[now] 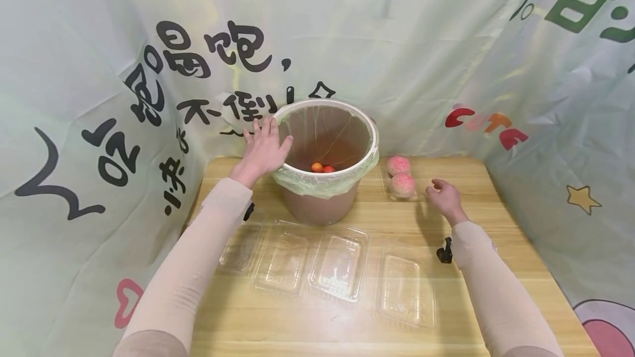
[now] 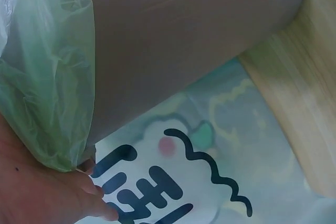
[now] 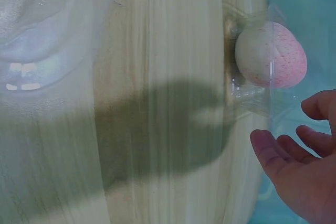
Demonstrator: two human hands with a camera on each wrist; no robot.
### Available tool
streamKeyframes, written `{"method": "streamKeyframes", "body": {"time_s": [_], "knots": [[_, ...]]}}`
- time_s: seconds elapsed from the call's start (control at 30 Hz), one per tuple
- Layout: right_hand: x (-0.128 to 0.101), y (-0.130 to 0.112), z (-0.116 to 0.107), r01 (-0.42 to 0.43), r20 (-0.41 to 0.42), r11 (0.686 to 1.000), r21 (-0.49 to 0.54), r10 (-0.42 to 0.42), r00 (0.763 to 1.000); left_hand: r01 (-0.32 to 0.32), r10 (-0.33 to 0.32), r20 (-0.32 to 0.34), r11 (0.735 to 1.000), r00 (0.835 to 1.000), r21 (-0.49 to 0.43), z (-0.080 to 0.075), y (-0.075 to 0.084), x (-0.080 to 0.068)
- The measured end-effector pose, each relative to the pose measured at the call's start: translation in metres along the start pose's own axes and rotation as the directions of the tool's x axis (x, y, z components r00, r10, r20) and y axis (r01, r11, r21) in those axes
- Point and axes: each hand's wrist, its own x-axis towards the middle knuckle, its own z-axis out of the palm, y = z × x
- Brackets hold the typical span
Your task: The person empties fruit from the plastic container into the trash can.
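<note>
In the head view my left hand (image 1: 264,146) is at the left rim of a brownish bucket (image 1: 317,203), fingers spread and straight. A thin green plastic liner (image 1: 322,185) folds over the bucket's white rim; the left wrist view has the hand right beside the liner (image 2: 52,82). Small red and orange round fruits (image 1: 316,167) lie inside the bucket. My right hand (image 1: 445,198) hovers to the right of two round, pink-and-white peach-like things (image 1: 403,185) in a clear plastic box (image 3: 252,100). Its fingers are loosely bent, with nothing between them.
Several clear plastic boxes (image 1: 339,263) sit in a row across the wooden table (image 1: 317,335), in front of the bucket. Printed cloth walls (image 1: 407,59) enclose the table at the back and both sides.
</note>
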Motion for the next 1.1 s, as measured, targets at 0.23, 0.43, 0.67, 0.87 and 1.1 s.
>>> {"method": "streamKeyframes", "body": {"time_s": [0.23, 0.43, 0.67, 0.87, 1.1], "knots": [[0.000, 0.003, 0.006, -0.028, 0.013, 1.000, 0.015, 0.028, 1.000, 0.000, 0.000, 0.008, 1.000, 1.000, -0.002, -0.002, 0.001, 0.001], [0.003, 0.006, 0.013, -0.059, -0.041, 0.998, 0.036, 0.061, 0.997, 0.003, -0.003, 0.003, 1.000, 1.000, 0.016, -0.002, 0.001, 0.003], [0.010, 0.011, 0.017, -0.140, -0.038, 0.972, 0.187, 0.150, 0.988, 0.017, -0.017, 0.013, 1.000, 1.000, 0.015, -0.001, 0.000, 0.003], [0.014, 0.017, 0.022, -0.200, -0.023, 0.953, 0.228, 0.211, 0.977, 0.021, -0.022, 0.025, 0.999, 0.999, 0.030, -0.002, 0.003, 0.001], [0.023, 0.017, 0.028, -0.208, -0.033, 0.944, 0.255, 0.223, 0.974, 0.023, -0.024, 0.010, 0.999, 1.000, 0.024, -0.003, 0.004, 0.001]]}}
